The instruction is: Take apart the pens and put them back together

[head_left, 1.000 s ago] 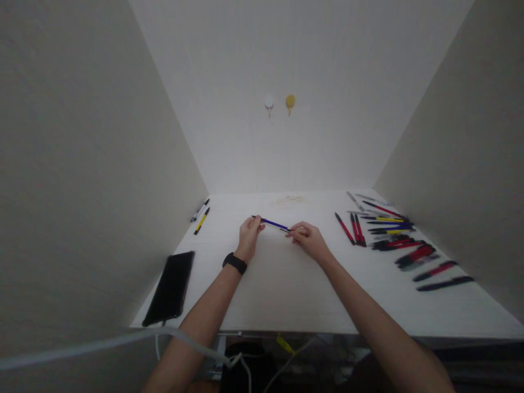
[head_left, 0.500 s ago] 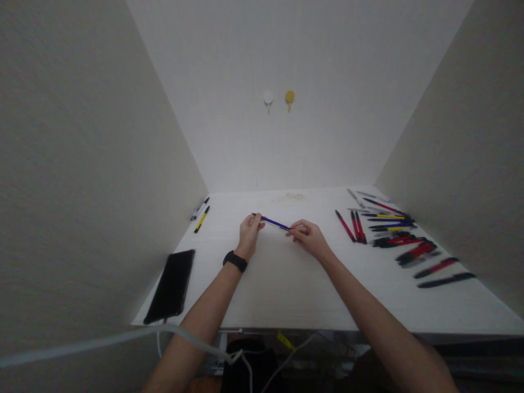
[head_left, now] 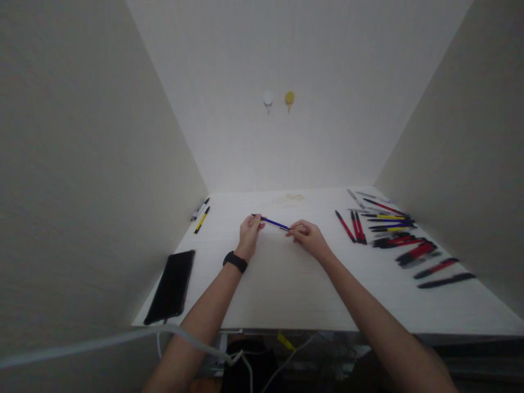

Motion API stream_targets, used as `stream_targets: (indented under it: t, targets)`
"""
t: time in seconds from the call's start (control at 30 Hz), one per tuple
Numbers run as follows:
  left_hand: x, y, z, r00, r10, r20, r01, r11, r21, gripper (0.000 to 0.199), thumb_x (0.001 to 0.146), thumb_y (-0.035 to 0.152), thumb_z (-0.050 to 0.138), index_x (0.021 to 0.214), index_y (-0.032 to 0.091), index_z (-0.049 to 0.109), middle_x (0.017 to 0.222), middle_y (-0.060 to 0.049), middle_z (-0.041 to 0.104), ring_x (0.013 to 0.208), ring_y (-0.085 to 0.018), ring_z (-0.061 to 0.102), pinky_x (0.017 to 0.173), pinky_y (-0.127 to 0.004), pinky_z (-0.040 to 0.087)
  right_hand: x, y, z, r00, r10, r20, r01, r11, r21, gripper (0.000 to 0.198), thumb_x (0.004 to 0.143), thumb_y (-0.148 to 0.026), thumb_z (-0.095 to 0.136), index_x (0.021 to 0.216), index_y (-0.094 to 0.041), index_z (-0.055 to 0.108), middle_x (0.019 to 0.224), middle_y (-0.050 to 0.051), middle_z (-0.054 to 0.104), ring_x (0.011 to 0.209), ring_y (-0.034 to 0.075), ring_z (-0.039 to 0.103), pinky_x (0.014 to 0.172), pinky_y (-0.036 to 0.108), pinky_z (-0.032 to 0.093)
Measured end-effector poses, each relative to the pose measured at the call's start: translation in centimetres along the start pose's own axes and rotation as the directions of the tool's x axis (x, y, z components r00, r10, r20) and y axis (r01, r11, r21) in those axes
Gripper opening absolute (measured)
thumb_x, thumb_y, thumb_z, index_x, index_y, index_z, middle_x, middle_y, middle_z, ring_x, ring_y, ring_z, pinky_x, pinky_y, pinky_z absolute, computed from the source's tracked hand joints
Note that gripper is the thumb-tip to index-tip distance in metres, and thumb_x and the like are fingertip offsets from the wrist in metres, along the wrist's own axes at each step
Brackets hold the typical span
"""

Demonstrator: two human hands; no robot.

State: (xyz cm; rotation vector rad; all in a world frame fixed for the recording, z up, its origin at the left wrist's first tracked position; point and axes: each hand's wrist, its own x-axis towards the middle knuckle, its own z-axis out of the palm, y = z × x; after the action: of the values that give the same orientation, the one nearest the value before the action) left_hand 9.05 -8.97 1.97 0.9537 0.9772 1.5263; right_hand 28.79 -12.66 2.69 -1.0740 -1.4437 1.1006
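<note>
Grips narrow, a person's left hand (head_left: 249,236) and right hand (head_left: 307,236) pinch a slim blue-and-black, plastic-looking pen (head_left: 275,223) over a pale desk (head_left: 282,289), apparently mid-handling; any next move calls for steadiness. Slender multicoloured pens (head_left: 418,252) lie at its three o'clock, a flat black rectangular device (head_left: 171,286) at eight.

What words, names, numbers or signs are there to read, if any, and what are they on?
None that I can read.
Blue pen: too small and blurred to tell.
Red pens: too blurred.
Yellow tag: too blurred.
Tablet: dark, no writing shows.
</note>
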Motion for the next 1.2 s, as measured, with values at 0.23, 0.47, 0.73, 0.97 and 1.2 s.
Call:
stream_targets:
  t: [0.23,0.47,0.73,0.97,1.2]
  targets:
    - [0.1,-0.17,-0.06,1.0,0.016,0.023,-0.016,1.0,0.013,0.028,0.073,0.042,0.069,0.075,0.016,0.058,0.081,-0.003,0.064,0.068,-0.009,0.056,0.071,-0.023,0.045,-0.01,-0.02,-0.02,1.0,-0.009,0.012,0.009,1.0,0.001,0.024,0.072,-0.04,0.066,0.081,-0.019,0.058,0.073,0.004,0.072,0.051,0.012,0.056,0.052,0.024,0.045]
    - [0.2,-0.22,-0.09,1.0,0.022,0.013,-0.022,0.999,0.023,0.03,0.072,0.043,0.069,0.073,0.016,0.057,0.078,-0.004,0.064,0.066,-0.009,0.055,0.071,-0.023,0.045,-0.04,-0.16,0.01,1.0,0.007,0.012,-0.007,1.0,0.012,0.024,0.072,-0.039,0.066,0.08,-0.019,0.058,0.073,0.005,0.072,0.052,0.012,0.055,0.052,0.024,0.044]
    - [0.09,-0.28,-0.12,0.997,0.047,0.061,-0.052,0.996,0.077,0.029,0.074,0.043,0.068,0.076,0.015,0.061,0.077,-0.004,0.065,0.066,-0.01,0.056,0.069,-0.024,0.043,-0.06,-0.12,-0.03,0.999,-0.001,0.032,0.001,1.0,-0.013,0.02,0.073,-0.035,0.064,0.081,-0.018,0.057,0.073,0.005,0.072,0.053,0.011,0.055,0.054,0.025,0.045]
    - [0.24,-0.36,-0.53,0.985,0.052,0.165,-0.078,0.984,0.158,0.031,0.078,0.044,0.063,0.083,0.013,0.061,0.078,-0.004,0.064,0.067,-0.01,0.054,0.063,-0.022,0.04,-0.26,0.0,0.0,0.981,0.004,0.194,0.0,1.0,-0.02,0.016,0.073,-0.027,0.06,0.085,-0.019,0.053,0.067,0.002,0.071,0.054,0.012,0.059,0.057,0.025,0.046]
    - [-0.02,0.11,-0.29,0.983,0.091,0.159,-0.118,0.978,0.174,0.029,0.081,0.042,0.059,0.085,0.014,0.06,0.075,-0.003,0.062,0.065,-0.01,0.051,0.065,-0.023,0.039,-0.3,0.12,-0.06,0.936,-0.014,0.352,0.054,0.993,-0.103,0.03,0.075,-0.041,0.066,0.093,-0.018,0.057,0.07,0.002,0.07,0.06,0.014,0.06,0.057,0.023,0.041]
